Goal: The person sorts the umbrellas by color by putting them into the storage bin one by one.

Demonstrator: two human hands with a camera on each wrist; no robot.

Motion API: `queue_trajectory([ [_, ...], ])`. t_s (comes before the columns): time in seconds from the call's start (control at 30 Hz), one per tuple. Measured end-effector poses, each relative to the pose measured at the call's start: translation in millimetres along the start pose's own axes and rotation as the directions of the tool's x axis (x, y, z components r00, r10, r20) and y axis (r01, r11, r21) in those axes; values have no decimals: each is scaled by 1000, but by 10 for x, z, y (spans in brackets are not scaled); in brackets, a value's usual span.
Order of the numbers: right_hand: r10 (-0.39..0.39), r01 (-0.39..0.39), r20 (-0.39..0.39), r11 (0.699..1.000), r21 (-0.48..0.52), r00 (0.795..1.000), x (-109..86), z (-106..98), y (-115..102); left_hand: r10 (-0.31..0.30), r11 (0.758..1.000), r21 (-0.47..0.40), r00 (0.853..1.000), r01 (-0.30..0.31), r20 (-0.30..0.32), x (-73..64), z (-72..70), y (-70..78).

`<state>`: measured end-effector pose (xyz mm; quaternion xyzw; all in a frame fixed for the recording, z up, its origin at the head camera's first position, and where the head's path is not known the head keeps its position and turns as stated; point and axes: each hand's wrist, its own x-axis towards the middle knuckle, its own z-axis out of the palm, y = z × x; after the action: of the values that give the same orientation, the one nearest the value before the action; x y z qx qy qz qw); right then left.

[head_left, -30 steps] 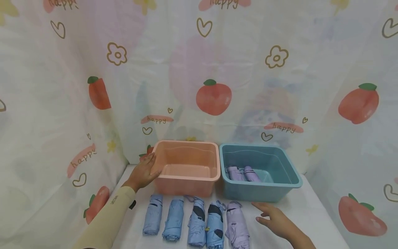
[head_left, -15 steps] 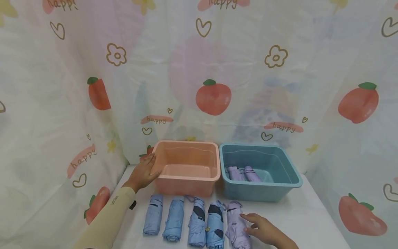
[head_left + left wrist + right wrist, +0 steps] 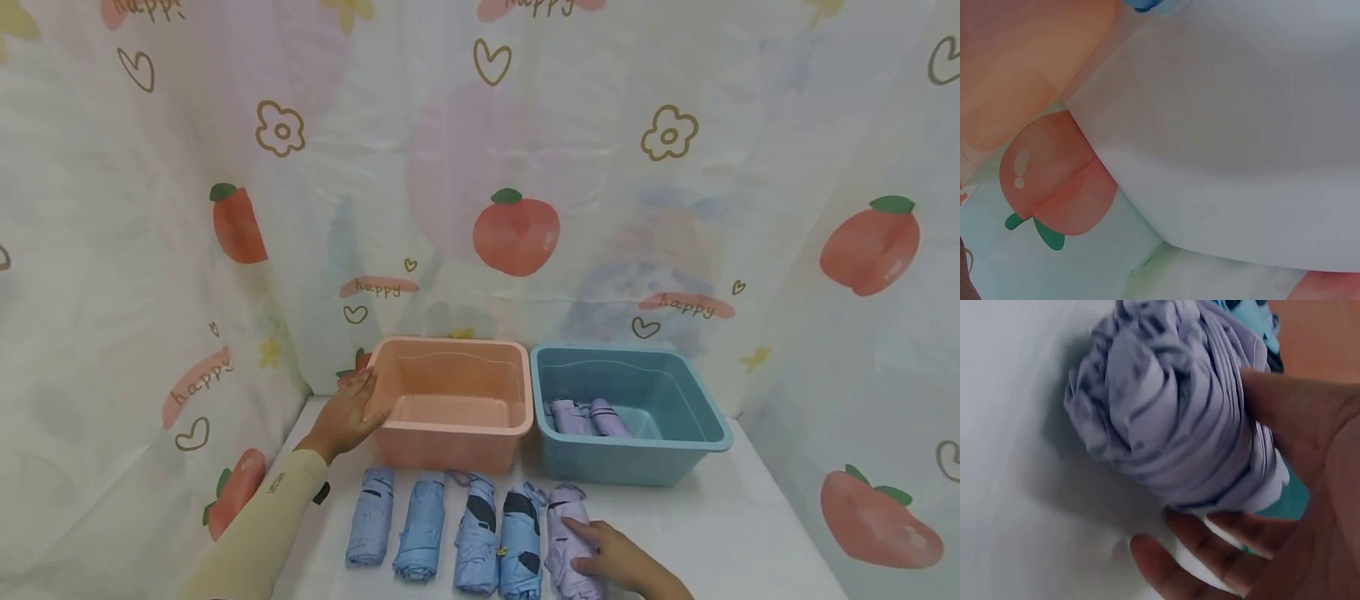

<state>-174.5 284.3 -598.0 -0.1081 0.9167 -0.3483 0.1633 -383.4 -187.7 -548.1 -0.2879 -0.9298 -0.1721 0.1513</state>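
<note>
A folded lilac umbrella [image 3: 570, 542] lies at the right end of a row on the table. My right hand [image 3: 626, 562] is at it: in the head view a finger reaches over its top. In the right wrist view, one digit lies along the side of the rolled umbrella [image 3: 1166, 412], while the other fingers [image 3: 1204, 550] spread loosely beside it. My left hand [image 3: 345, 417] rests with extended fingers against the left rim of the orange basin [image 3: 450, 450]. Out of the left wrist view are most of that hand's fingers.
Left of the lilac umbrella lie several folded blue umbrellas [image 3: 418, 525]. A teal basin [image 3: 622, 462], right of the orange one, holds two lilac umbrellas [image 3: 609, 419]. Printed curtains [image 3: 517, 308] enclose the white table [image 3: 720, 525] behind and at the sides.
My right hand has moved left from beside the lilac umbrella onto it. My left hand stays at the orange basin, and the umbrellas lie as before.
</note>
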Motion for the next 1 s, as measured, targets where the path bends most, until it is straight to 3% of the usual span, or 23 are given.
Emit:
queue_trajectory([
  [0.13,26,-29,-63,998,-56,998,60,98,-55,7,1000,4,1000,-7,-10,7,1,-13],
  [0.27,76,-83,-136,996,-45,988,112,174,-51,5,1000,1,1000,-5,-8,7,9,-29],
  [0.5,41,-40,-240,999,9,970,124,179,3,2,1000,7,1000,-2,-9,-9,20,-22],
  [0.77,124,-128,-207,992,-7,970,27,36,-41,-7,1000,4,1000,7,-2,-16,22,-5],
  [0.87,104,-112,-168,993,-39,980,-49,-86,-77,2,1000,12,1000,-2,-11,-15,20,3],
  [1.0,19,-28,-87,994,-102,996,-147,-284,-112,10,1000,15,1000,-10,-17,-12,9,10],
])
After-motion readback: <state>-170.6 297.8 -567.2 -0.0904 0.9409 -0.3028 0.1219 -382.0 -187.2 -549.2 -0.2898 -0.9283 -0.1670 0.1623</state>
